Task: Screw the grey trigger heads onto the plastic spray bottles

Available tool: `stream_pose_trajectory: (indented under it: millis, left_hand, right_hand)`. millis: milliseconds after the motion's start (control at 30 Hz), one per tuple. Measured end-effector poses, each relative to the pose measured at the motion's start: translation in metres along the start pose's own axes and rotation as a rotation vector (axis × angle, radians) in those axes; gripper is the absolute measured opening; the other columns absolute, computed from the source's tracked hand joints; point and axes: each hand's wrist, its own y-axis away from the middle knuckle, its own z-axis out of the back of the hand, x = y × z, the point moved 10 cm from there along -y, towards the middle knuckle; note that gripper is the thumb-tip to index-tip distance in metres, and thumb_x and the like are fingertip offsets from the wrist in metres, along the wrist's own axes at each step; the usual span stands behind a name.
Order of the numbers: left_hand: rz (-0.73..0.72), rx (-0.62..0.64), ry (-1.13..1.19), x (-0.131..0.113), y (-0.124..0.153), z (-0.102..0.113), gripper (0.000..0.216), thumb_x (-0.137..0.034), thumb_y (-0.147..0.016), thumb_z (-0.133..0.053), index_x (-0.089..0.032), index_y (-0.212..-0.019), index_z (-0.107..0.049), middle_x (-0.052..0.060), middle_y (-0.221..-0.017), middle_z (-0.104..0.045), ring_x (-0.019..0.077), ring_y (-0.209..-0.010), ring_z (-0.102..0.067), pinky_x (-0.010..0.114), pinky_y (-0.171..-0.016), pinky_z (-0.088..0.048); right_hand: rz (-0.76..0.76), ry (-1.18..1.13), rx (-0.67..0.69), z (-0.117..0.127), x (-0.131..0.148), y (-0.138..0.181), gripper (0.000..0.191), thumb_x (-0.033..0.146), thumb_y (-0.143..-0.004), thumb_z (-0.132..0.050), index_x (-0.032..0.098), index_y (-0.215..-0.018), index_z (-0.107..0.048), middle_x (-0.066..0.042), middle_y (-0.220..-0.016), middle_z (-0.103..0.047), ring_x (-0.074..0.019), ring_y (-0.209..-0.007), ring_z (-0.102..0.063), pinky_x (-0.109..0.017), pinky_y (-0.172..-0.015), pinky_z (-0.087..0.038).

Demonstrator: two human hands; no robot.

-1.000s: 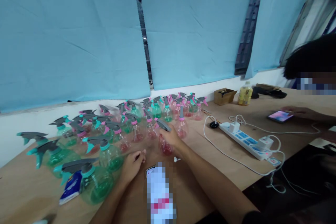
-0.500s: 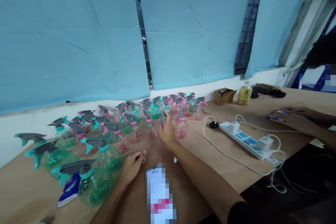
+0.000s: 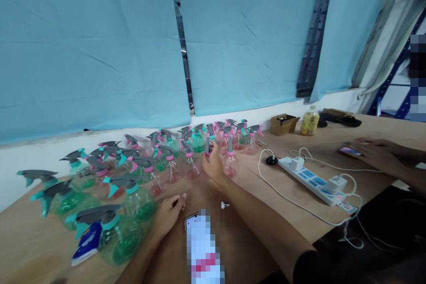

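Note:
My right hand (image 3: 214,164) reaches into the front of a group of spray bottles, its fingers closed round the grey and pink head of one spray bottle (image 3: 208,147). The body of that bottle is hidden behind the hand. Just to its right stands a pink spray bottle (image 3: 230,165), and on its left another pink spray bottle (image 3: 192,166). My left hand (image 3: 170,213) rests on the table with its fingers loosely curled and nothing visible in them. Beside it stands a green spray bottle (image 3: 141,204). A lit phone (image 3: 192,221) lies between my forearms.
A white earbud (image 3: 225,205) lies by my right forearm. To the right are a power strip (image 3: 309,179) with cables, a small cardboard box (image 3: 284,124) and a yellow drink bottle (image 3: 309,122). Another person's hands (image 3: 376,153) hold a phone. A blue packet (image 3: 87,243) lies front left.
My right hand has shifted slightly with its fingers round the sprayer head, which has turned a little. My left hand stays in place. The other person's hands have moved slightly on their phone.

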Motion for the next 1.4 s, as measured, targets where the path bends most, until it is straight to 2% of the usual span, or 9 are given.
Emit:
stream_pose_trajectory:
  millis: [200, 400, 500, 600, 700, 800, 967, 1100, 1400]
  left_hand:
    - [-0.008, 0.007, -0.006, 0.0, -0.001, -0.001, 0.053, -0.058, -0.091, -0.037, -0.02, -0.06, -0.058, 0.001, -0.062, -0.064, 0.0198, -0.067, -0.062, 0.027, -0.066, -0.04]
    - [0.003, 0.006, -0.008, -0.004, 0.001, 0.001, 0.055, -0.061, -0.09, -0.037, -0.021, -0.059, -0.057, 0.0, -0.06, -0.063, 0.0201, -0.066, -0.062, 0.027, -0.067, -0.041]
    - [0.008, 0.008, -0.004, -0.003, 0.001, 0.0, 0.056, -0.063, -0.09, -0.035, -0.021, -0.06, -0.057, 0.001, -0.061, -0.064, 0.0209, -0.067, -0.062, 0.028, -0.067, -0.041]
    - [0.014, 0.007, -0.018, -0.002, 0.001, 0.0, 0.056, -0.063, -0.089, -0.034, -0.021, -0.06, -0.057, 0.002, -0.061, -0.064, 0.0213, -0.067, -0.062, 0.028, -0.067, -0.041]
    - [0.016, 0.012, -0.02, -0.003, 0.001, 0.0, 0.056, -0.063, -0.089, -0.034, -0.021, -0.059, -0.057, 0.002, -0.062, -0.065, 0.0212, -0.067, -0.062, 0.028, -0.067, -0.041]
    - [0.02, 0.013, -0.018, -0.004, 0.001, 0.0, 0.055, -0.061, -0.089, -0.035, -0.021, -0.059, -0.057, 0.002, -0.062, -0.065, 0.0209, -0.067, -0.062, 0.027, -0.067, -0.04]
    - [0.018, 0.015, -0.016, 0.0, 0.0, -0.002, 0.052, -0.057, -0.09, -0.037, -0.021, -0.06, -0.058, 0.002, -0.063, -0.065, 0.0207, -0.067, -0.062, 0.027, -0.067, -0.039]
    - [0.005, 0.008, -0.012, 0.002, 0.0, -0.003, 0.051, -0.056, -0.09, -0.038, -0.021, -0.06, -0.059, 0.001, -0.062, -0.065, 0.0204, -0.067, -0.061, 0.027, -0.066, -0.039]
    - [0.009, 0.027, -0.027, -0.005, 0.001, -0.001, 0.052, -0.056, -0.092, -0.036, -0.02, -0.061, -0.058, 0.001, -0.063, -0.065, 0.0198, -0.068, -0.061, 0.027, -0.067, -0.039]
  right_hand:
    - [0.051, -0.021, 0.038, 0.016, 0.034, 0.003, 0.072, 0.027, -0.083, -0.058, 0.012, -0.144, -0.024, -0.019, -0.137, -0.04, -0.0288, -0.132, -0.04, -0.045, -0.11, -0.035]
    - [0.304, 0.007, 0.016, 0.07, 0.09, -0.009, 0.061, 0.026, -0.087, -0.054, 0.018, -0.141, -0.028, -0.017, -0.144, -0.036, -0.0303, -0.139, -0.031, -0.054, -0.113, -0.029]
    - [0.338, 0.049, -0.076, 0.101, 0.077, -0.019, 0.06, 0.031, -0.087, -0.056, 0.019, -0.14, -0.03, -0.018, -0.145, -0.034, -0.0319, -0.14, -0.03, -0.057, -0.113, -0.029]
    - [0.241, 0.087, -0.133, 0.113, 0.035, -0.025, 0.069, 0.039, -0.087, -0.058, 0.016, -0.144, -0.025, -0.019, -0.148, -0.032, -0.0317, -0.14, -0.03, -0.057, -0.112, -0.029]
    - [0.084, -0.022, -0.065, 0.101, -0.015, -0.024, 0.077, 0.043, -0.086, -0.059, 0.016, -0.147, -0.021, -0.021, -0.148, -0.033, -0.0276, -0.133, -0.042, -0.048, -0.107, -0.039]
    - [-0.035, -0.101, -0.012, 0.09, -0.046, -0.022, 0.071, 0.039, -0.084, -0.061, 0.018, -0.145, -0.031, -0.019, -0.141, -0.045, -0.0258, -0.121, -0.053, -0.043, -0.098, -0.046]
    - [-0.154, -0.099, 0.002, 0.089, -0.06, -0.021, 0.041, 0.022, -0.075, -0.058, 0.018, -0.115, -0.061, -0.007, -0.095, -0.067, -0.0201, -0.08, -0.062, -0.035, -0.077, -0.05]
    - [-0.201, -0.241, 0.159, 0.074, -0.058, -0.014, 0.024, 0.018, -0.07, -0.056, 0.018, -0.092, -0.065, 0.001, -0.068, -0.06, -0.0137, -0.058, -0.051, -0.027, -0.058, -0.044]
    - [-0.18, -0.679, 0.661, 0.011, 0.006, 0.018, 0.014, 0.022, -0.072, -0.061, 0.02, -0.084, -0.068, 0.0, -0.077, -0.07, -0.016, -0.069, -0.063, -0.031, -0.073, -0.052]
